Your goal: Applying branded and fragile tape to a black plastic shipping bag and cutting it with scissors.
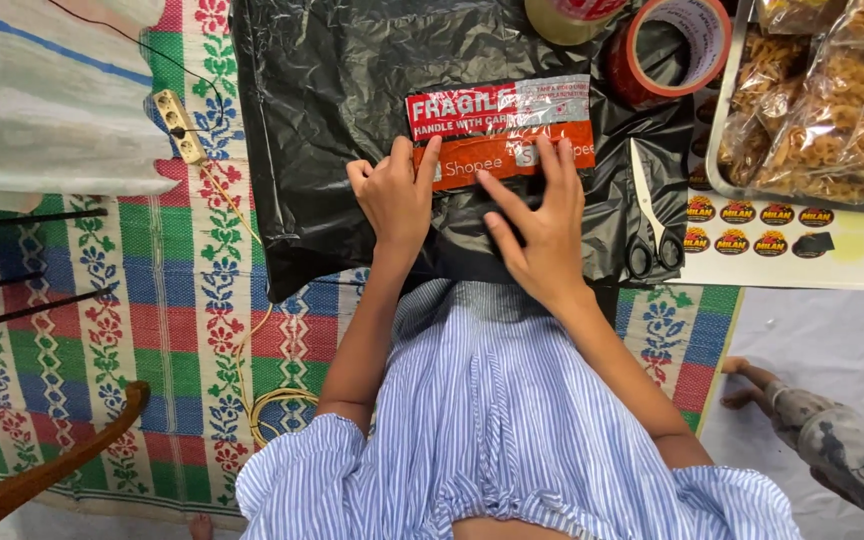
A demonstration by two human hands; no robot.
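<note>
- Black plastic-wrapped parcel (452, 130) lies on the woven mat (152, 300), a red-and-orange tape strip (500, 135) across its top
- Left hand (397, 200) and right hand (542, 230) press flat, fingers spread, clamping nothing, seemingly smoothing the strip down
- Scissors (652, 215) and tape roll (670, 45) lie within reach at right

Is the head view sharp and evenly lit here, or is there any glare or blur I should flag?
Head view: sharp throughout, no motion blur on the left hand or right hand; soft, even light with faint shadows; mild sheen on the wrinkled black plastic bag and the snack packets; slight wide-angle bending at the edges.
</note>
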